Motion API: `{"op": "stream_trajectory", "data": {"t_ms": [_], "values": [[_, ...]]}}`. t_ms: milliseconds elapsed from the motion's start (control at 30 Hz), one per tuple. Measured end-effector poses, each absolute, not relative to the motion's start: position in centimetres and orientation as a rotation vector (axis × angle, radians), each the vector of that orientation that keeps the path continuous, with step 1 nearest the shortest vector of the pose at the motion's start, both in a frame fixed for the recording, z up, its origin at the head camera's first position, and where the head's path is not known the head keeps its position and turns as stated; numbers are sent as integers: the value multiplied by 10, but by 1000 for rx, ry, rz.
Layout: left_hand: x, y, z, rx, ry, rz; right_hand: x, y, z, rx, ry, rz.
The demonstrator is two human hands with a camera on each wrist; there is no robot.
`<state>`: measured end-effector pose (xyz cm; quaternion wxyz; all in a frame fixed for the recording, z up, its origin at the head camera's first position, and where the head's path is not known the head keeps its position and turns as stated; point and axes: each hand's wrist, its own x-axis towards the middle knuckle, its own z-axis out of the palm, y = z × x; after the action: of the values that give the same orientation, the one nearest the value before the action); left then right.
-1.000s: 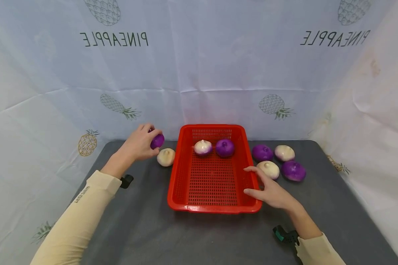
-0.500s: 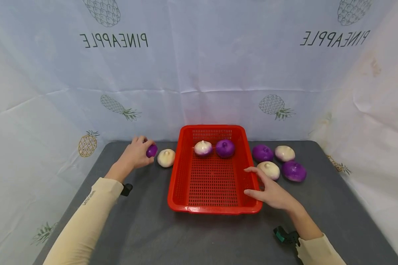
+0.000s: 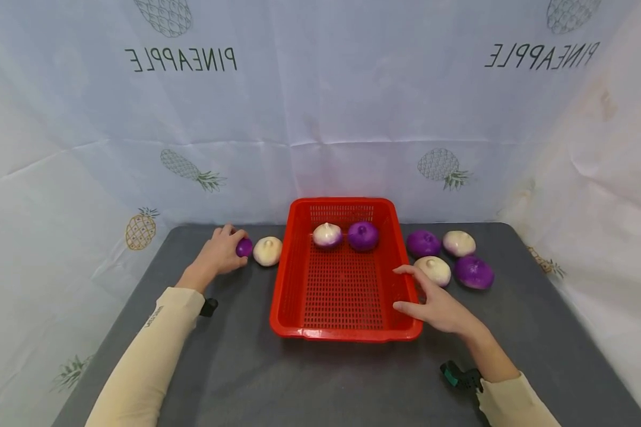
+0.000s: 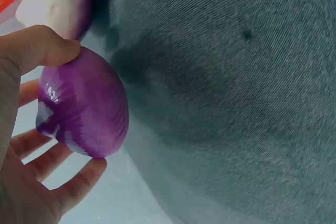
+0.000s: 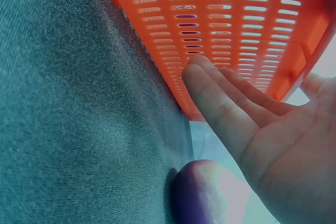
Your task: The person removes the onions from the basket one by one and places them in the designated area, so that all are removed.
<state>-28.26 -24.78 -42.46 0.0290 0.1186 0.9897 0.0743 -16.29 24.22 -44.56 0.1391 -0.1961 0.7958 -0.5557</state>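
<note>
In the head view my left hand (image 3: 221, 253) is at the table's far left with a purple onion (image 3: 244, 247). The left wrist view shows the thumb on one side of this onion (image 4: 86, 103) and fingertips on the other, low over the cloth. A cream onion (image 3: 267, 251) lies right beside it. My right hand (image 3: 438, 305) is at the right rim of a red plastic basket (image 3: 347, 335), thumb and forefinger reaching over it. Its other fingers lie along the slotted outer wall (image 5: 220, 30). A white-and-purple onion (image 3: 327, 235) and a purple one (image 3: 362, 236) sit inside the basket.
Right of the basket several onions lie grouped, among them a cream onion (image 3: 432, 271) near my right hand and a purple onion (image 3: 474, 272). The dark grey table (image 3: 320, 385) backs onto a white pineapple-print curtain (image 3: 347, 107).
My left hand has come down and slightly left with the purple onion, from above the cream onion to beside it. My right hand and the basket keep their places.
</note>
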Motion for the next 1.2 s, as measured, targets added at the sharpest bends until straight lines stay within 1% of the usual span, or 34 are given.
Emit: {"op": "stream_trajectory", "data": {"t_ms": [300, 533, 900, 1200], "values": [[-284, -246, -432, 338, 3044, 223, -165, 244, -446, -581, 2300, -1599], [-282, -246, -429, 326, 3036, 246, -165, 244, -445, -562, 2309, -1586], [-278, -238, -396, 384, 3047, 295, -164, 243, -444, -561, 2316, -1582], [-265, -210, -364, 593, 3134, 313, -163, 243, -443, -567, 2312, -1585]]}}
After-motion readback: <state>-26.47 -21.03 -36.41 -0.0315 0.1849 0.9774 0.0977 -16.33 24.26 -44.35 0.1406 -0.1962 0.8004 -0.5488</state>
